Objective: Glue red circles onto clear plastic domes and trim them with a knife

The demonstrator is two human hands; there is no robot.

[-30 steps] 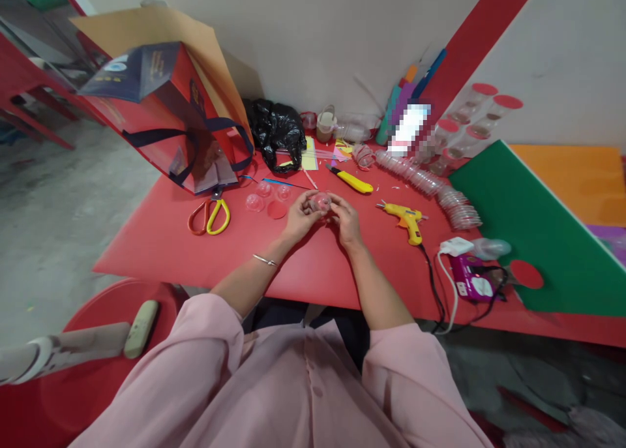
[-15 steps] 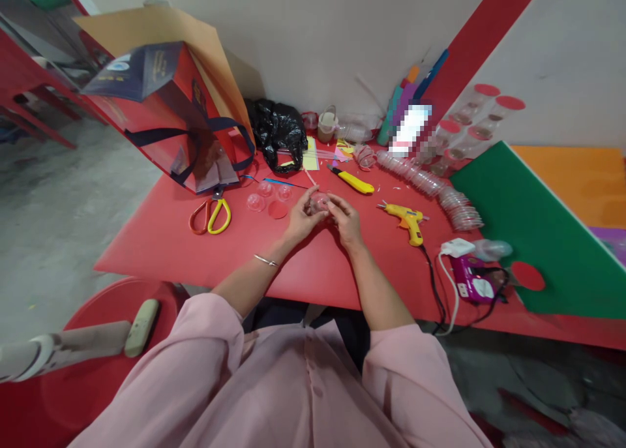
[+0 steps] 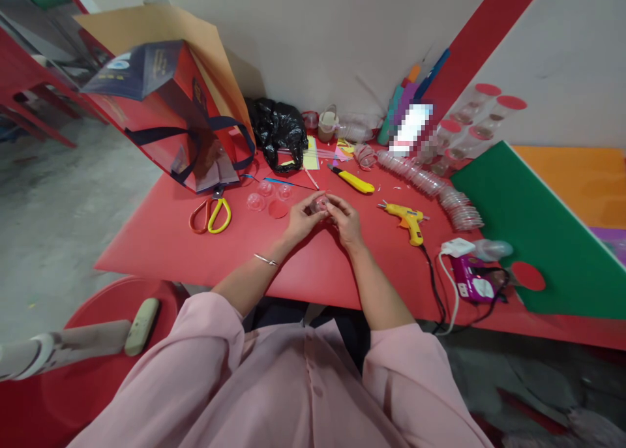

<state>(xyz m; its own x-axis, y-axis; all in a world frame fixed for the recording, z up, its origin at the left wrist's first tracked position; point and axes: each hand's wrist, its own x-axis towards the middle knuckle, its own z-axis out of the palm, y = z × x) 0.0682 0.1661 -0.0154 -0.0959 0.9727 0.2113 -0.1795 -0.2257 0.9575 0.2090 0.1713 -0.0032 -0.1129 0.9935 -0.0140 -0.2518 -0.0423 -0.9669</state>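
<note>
Between my two hands, just above the red tabletop, is a small clear plastic piece [image 3: 319,203], rounded like a dome lid. My left hand [image 3: 302,218] has its fingers curled round its left side. From the right, my right hand [image 3: 345,220] pinches it with thumb and fingers. The fingers hide much of it. Left of my hands lie several similar clear domed pieces [image 3: 255,202] and a flat red disc [image 3: 278,209]. Behind them rests a yellow box cutter [image 3: 353,180]. A yellow hot glue gun [image 3: 409,223] lies to the right.
Scissors [image 3: 210,216] with red and yellow handles lie beside a large paper bag [image 3: 166,119]. A black plastic bag [image 3: 278,135] sits by the wall. Stacked clear plastic pieces [image 3: 425,181] run along the back right. Cables trail near a purple box [image 3: 473,280]. A green board [image 3: 542,239] leans over the right side.
The fingers of my left hand have come down slightly over the clear plastic piece. Both hands otherwise stay in the same place, and nothing on the table has moved.
</note>
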